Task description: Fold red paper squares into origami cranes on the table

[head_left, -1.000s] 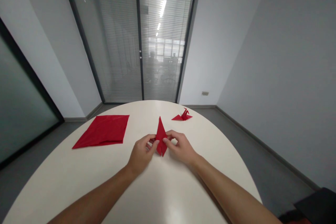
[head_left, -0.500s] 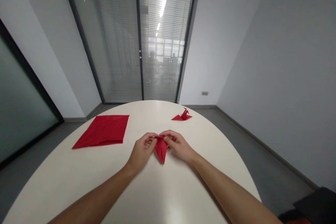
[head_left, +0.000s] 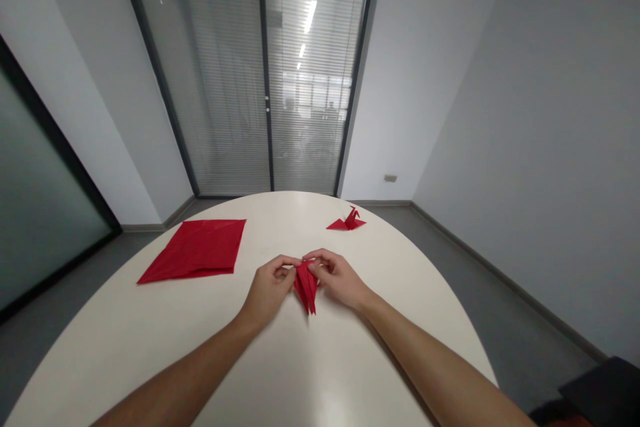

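A small folded piece of red paper rests on the white round table, its narrow point toward me. My left hand pinches its left upper edge with thumb and forefinger. My right hand pinches its top right edge, fingers curled. Both hands meet over the paper near the table's middle.
A stack of flat red paper sheets lies at the left of the table. A finished red paper crane stands at the far right side. Glass doors with blinds are beyond the table. A dark object sits at lower right.
The upright pointed flap of the red paper has been folded down toward me. The paper now lies shorter and flatter between my fingers. Both hands stayed in place.
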`<state>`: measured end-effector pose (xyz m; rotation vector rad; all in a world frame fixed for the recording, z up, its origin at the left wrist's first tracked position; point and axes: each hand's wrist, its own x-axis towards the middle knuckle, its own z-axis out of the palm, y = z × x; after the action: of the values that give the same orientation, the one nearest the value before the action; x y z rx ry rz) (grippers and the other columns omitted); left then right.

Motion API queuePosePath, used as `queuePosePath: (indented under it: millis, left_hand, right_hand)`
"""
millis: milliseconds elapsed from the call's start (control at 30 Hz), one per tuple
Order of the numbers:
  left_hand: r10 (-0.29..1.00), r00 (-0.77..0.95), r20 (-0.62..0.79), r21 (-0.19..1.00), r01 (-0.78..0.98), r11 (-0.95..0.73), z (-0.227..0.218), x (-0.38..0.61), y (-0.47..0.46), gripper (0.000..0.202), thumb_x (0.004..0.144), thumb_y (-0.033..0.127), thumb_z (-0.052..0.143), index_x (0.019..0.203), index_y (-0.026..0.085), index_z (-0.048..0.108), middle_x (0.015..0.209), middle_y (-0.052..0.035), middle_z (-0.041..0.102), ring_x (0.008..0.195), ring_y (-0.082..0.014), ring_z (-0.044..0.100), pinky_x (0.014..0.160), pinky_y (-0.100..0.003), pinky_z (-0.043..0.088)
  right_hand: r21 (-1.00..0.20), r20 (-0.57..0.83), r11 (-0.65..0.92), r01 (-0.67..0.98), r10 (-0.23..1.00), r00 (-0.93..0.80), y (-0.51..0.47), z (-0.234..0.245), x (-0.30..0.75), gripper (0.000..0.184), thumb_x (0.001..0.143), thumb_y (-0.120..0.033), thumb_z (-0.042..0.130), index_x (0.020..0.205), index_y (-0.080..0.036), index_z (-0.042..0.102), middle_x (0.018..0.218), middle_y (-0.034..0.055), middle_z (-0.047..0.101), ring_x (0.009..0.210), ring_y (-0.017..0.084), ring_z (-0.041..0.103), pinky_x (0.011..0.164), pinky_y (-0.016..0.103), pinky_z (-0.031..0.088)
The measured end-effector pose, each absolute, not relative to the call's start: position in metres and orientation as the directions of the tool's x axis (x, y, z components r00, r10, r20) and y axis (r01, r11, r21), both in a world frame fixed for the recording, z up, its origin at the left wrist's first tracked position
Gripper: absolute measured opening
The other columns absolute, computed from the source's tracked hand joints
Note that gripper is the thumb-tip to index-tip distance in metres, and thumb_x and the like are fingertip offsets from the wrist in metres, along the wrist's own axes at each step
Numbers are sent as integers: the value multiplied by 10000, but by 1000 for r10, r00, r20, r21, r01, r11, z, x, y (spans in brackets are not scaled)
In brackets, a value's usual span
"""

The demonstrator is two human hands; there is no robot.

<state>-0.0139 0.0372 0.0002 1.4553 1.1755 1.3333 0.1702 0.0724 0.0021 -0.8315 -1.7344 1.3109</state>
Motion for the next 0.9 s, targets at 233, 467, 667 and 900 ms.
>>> queuePosePath:
  millis: [233,467,667,900]
  left_hand:
    - [973,15,228,970,84,-229,-6,-14,39,266,812,381,664,957,162,624,749,-7,676,572,-116,610,521,-207,464]
    - [974,-89,209,978,30,-207,-8,-17,44,450,787,413,674,1160,173,593,926,-18,655,571,-102,628,535,-223,491]
    - [910,-26,413,881,267,-392,-2,-19,40,249,831,255,593,1055,182,673,1013,-69,699,917,-200,678,779,-312,549]
    - [850,105,517,737,450,-504,0,-21,38,134,845,195,636,963,212,696,950,-36,707,897,-190,656,770,-300,520]
  right_hand:
    - [-933,275,347,91,854,-442,74,-5,169,353,917,-455,625,1139,-181,640,773,-16,595,587,93,480,554,229,373]
    - [-948,266,316,28,840,-473,70,-1,166,520,798,-267,745,1275,-209,546,955,19,647,736,131,601,686,273,483]
    - [-811,397,532,242,805,-440,73,0,173,261,833,-167,670,1089,-214,687,943,34,713,834,171,638,767,306,490]
    - [-585,546,740,331,661,-514,72,12,182,249,860,-95,619,1035,-234,729,947,43,726,868,186,639,805,322,487]
